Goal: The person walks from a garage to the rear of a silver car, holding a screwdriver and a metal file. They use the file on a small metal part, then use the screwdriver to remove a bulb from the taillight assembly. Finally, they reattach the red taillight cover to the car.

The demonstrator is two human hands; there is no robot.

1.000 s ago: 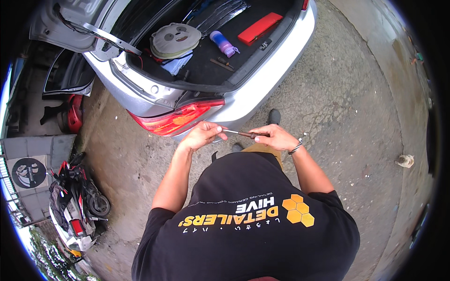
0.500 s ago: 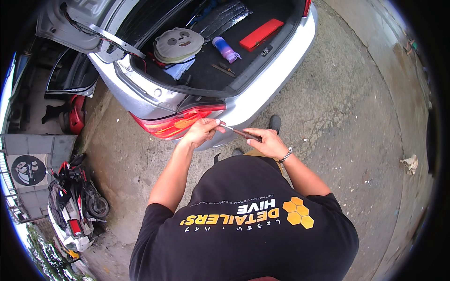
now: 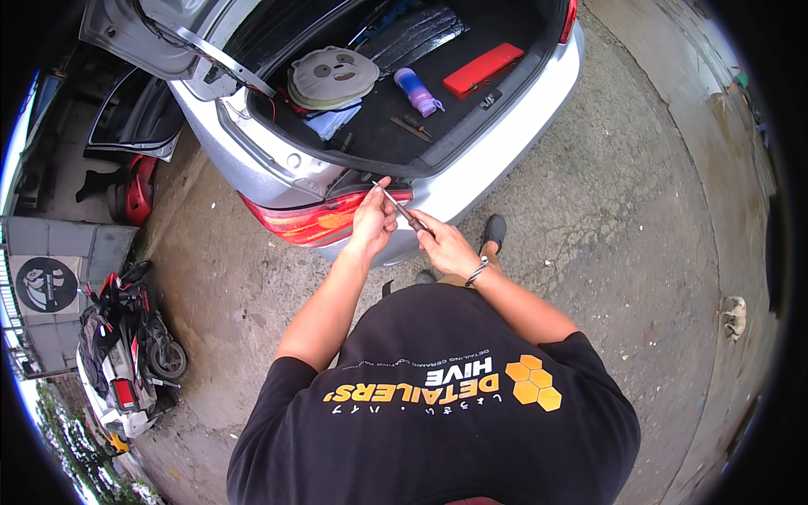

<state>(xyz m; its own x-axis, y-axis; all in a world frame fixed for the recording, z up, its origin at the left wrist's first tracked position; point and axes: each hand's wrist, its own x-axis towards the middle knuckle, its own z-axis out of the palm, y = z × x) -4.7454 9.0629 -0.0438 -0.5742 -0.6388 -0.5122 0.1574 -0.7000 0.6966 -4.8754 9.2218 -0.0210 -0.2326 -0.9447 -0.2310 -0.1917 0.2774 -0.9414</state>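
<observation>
My right hand [image 3: 448, 251] is closed round the dark handle of a screwdriver [image 3: 396, 204]. Its thin metal shaft points up and left, toward the car's boot edge. My left hand [image 3: 373, 221] holds the tip end of the shaft between thumb and fingers; whether a small part sits there too, I cannot make out. Both hands are in front of the red and orange tail light [image 3: 295, 220] at the rear corner of a silver car [image 3: 484, 181]. The tool's tip appears over the upper edge of the light, and I cannot tell whether it touches the car.
Inside the open boot [image 3: 383, 139] lie a bear-face cushion [image 3: 334, 76], a purple-blue bottle [image 3: 417, 91], a red case [image 3: 482, 71] and small tools [image 3: 411, 128]. The raised boot lid [image 3: 156, 38] is at upper left. A motorcycle [image 3: 126, 358] stands left on concrete.
Both hands have risen with the screwdriver, from the light's lower right part to its top edge. The shaft now slants more steeply. The view has shifted slightly.
</observation>
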